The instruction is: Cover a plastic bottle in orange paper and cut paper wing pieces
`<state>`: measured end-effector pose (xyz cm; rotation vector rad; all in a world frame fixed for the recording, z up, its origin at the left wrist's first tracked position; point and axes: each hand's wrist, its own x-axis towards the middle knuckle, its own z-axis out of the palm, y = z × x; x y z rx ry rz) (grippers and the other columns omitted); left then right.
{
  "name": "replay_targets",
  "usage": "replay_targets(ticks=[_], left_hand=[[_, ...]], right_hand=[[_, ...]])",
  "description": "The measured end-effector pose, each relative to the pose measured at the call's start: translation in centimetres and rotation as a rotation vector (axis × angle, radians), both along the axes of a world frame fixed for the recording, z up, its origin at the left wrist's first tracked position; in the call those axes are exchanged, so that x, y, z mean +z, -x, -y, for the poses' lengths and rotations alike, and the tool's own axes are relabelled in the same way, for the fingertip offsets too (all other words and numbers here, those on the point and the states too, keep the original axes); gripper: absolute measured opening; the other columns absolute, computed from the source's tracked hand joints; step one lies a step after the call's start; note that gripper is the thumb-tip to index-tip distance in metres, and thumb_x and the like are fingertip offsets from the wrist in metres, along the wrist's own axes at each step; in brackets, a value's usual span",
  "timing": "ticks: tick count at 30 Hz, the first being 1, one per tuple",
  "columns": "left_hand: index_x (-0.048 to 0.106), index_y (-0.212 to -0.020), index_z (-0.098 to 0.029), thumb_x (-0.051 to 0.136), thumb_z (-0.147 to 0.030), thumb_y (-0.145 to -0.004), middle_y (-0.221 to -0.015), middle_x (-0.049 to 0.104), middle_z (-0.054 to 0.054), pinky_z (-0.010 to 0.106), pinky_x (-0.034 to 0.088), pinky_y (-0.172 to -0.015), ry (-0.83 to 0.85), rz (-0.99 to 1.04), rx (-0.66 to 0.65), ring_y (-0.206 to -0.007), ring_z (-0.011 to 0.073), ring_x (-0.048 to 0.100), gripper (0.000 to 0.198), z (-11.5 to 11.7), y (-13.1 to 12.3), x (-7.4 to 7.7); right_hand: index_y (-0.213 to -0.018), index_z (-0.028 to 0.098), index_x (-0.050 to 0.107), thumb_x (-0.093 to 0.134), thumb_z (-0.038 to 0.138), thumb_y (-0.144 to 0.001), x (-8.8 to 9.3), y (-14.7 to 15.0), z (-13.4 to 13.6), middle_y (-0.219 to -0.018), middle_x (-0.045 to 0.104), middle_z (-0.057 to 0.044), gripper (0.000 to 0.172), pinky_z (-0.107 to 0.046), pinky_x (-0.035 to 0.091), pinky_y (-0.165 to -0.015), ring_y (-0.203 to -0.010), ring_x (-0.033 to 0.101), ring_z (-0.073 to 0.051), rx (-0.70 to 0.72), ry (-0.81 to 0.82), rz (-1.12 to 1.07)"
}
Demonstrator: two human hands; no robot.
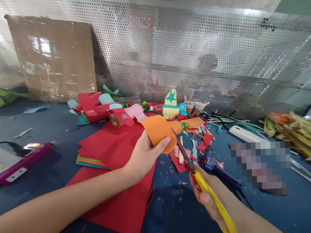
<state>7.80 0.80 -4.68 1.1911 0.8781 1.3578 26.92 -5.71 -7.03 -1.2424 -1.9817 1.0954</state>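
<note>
Right hand (pixel 209 198): closed around the yellow handles of the scissors (pixel 199 178), nearest the camera, low over the blue counter (pixel 278 214). The blades run up and to the left; their tips meet the lower right edge of the orange paper (pixel 157 130). The blades appear almost shut.

Left hand (pixel 144 156): pinches the orange paper, thumb on the near face and fingers behind. The paper is curled and is held clear of the counter, above the red sheets (pixel 112 146).

Step in hand, as judged: trimming the rounded edge of the orange paper, with the cut just entered.

Next move calls for:
- opening the blades slightly and feeding the paper into them;
- turning the paper with the left hand so that the cut follows the curve;
- holding the thumb clear of the blade line.

Beyond the hands: paper scraps (pixel 198 142) and a blue glue gun (pixel 211 164) lie just right of the cut. Farther back stand finished paper planes (pixel 95 107), then a cardboard sheet (pixel 55 59) leaning on a perforated metal screen (pixel 206 42).
</note>
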Motion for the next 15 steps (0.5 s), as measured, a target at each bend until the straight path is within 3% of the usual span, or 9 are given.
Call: replay_targets(ticks=[7, 15], left_hand=[[0.055, -0.109, -0.019, 0.073, -0.032, -0.072, -0.102, 0.071, 0.006, 0.026, 0.059, -0.062, -0.002, -0.002, 0.004, -0.075, 0.0178, 0.07, 0.044, -0.28, 0.09, -0.34], [0.057, -0.105, -0.018, 0.072, -0.031, -0.073, -0.097, 0.072, 0.006, 0.026, 0.059, -0.062, -0.006, 0.021, -0.017, -0.079, 0.0192, 0.07, 0.037, -0.07, -0.03, -0.02]], right_hand=[[-0.112, 0.016, 0.05, 0.025, 0.088, -0.073, 0.06, 0.16, 0.12, -0.062, 0.036, 0.005, 0.086, -0.024, 0.028, -0.044, -0.05, 0.033, -0.01, -0.036, -0.038, 0.001], [-0.09, 0.019, 0.046, 0.024, 0.089, -0.072, 0.41, 0.5, 0.37, -0.06, 0.036, 0.004, 0.076, -0.021, 0.021, -0.038, -0.049, 0.032, -0.009, -0.063, -0.006, 0.0]])
